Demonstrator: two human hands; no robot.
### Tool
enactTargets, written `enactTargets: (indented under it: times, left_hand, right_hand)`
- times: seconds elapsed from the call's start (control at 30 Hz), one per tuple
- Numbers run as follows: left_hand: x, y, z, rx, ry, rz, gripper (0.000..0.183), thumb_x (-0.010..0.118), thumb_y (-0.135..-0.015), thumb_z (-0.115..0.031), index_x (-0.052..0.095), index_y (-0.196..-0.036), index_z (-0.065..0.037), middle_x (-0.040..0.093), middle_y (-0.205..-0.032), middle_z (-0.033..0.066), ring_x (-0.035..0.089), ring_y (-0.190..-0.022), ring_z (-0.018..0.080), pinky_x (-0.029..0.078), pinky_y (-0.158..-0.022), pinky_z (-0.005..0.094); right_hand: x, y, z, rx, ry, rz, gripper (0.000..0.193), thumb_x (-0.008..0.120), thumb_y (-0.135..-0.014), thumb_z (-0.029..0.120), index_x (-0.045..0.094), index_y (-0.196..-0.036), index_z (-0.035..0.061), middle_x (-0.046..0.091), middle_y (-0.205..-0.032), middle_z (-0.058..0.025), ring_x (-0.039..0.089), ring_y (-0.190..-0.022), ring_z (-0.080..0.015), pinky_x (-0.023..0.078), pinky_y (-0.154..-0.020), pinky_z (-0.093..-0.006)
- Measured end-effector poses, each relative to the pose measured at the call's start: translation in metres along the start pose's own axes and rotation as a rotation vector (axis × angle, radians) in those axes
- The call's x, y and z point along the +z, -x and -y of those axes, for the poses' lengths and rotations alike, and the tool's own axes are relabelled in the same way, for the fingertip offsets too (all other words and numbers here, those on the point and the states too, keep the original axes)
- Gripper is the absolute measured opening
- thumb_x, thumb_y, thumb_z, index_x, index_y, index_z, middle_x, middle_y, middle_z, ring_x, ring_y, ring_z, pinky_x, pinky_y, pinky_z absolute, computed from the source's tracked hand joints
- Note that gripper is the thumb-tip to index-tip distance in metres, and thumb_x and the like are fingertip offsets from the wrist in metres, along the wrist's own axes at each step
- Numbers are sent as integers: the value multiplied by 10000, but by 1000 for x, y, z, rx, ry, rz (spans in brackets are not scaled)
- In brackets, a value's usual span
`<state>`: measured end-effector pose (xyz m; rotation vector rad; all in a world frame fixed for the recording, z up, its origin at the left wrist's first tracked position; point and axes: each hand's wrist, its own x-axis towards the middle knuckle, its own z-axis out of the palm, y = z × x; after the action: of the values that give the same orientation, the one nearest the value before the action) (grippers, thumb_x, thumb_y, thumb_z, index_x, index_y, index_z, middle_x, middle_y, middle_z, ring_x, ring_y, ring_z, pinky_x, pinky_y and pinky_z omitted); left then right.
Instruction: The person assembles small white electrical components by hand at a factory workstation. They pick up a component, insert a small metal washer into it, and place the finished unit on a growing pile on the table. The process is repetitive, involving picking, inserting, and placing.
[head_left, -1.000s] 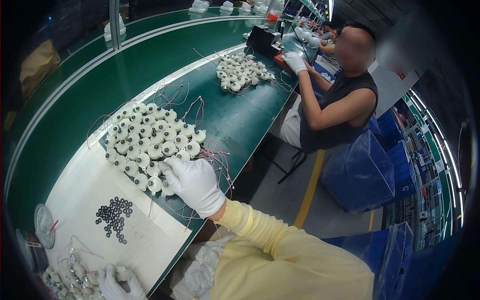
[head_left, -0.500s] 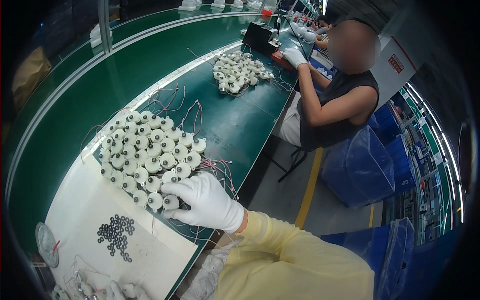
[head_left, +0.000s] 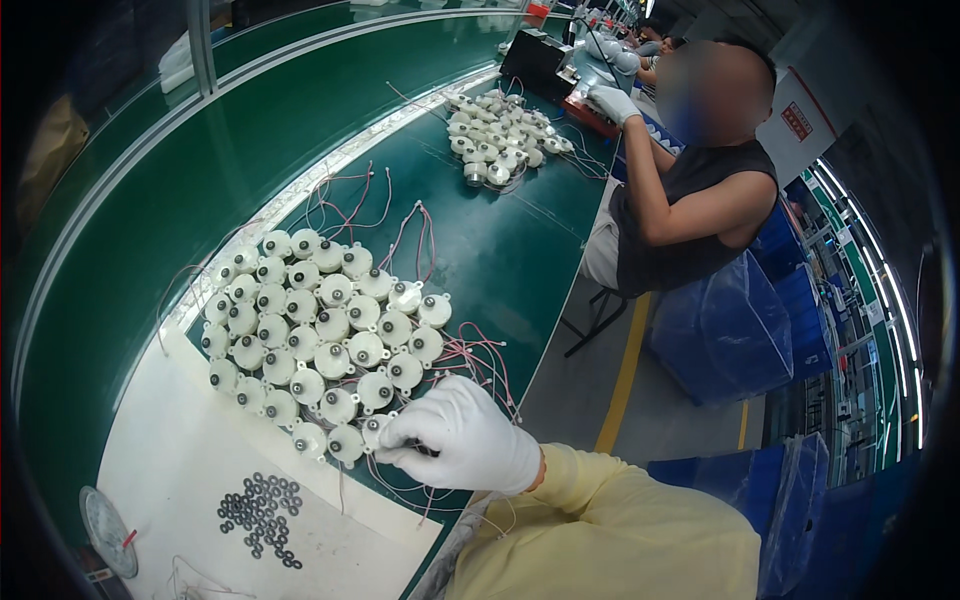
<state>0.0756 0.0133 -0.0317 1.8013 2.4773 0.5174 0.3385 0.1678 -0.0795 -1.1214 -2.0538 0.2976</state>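
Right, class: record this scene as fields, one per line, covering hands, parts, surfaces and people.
Right hand: white-gloved, fingers at a pale part
Left hand: not in view
Near parts: round, dark-centred, closely grouped
Rings: black, loose on white sheet
Far parts: another group on green table
Wires: trailing beside near parts
Co-worker: seated, beyond right hand

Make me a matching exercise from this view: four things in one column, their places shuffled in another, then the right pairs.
Things:
1. Black rings
2. Person's right hand
3. Yellow line
4. Co-worker's gloved hand

Places:
A. Along the grey floor
B. Near the black box
C. On the white sheet
D. At the edge of the nearer cluster of round white parts

Pairs: 1-C, 2-D, 3-A, 4-B
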Motion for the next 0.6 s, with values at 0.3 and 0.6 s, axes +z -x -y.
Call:
enactTargets:
  times: [0.3, 0.6]
  left_hand:
    - [3, 7, 3, 60, -9, -72, 137, 705, -794, -158, 682, -862, -41, 555, -767, 153, 565, -716, 362, 435, -615, 450]
    - [25, 32, 15, 99, 51, -495, 256, 616, -1024, -131, 654, -1156, 85, 681, -1110, 240, 656, -993, 370, 555, -911, 445]
  right_hand:
    - [-1, 3, -2, -25, 14, 53, 202, 831, -728, 174, 649, -816, 178, 639, -721, 60, 581, -636, -174, 370, -618, -337]
    - [-19, -4, -2, -79, -315, -156, 189, 741, -888, 220, 705, -972, 55, 666, -696, -77, 635, -592, -279, 460, -554, -387]
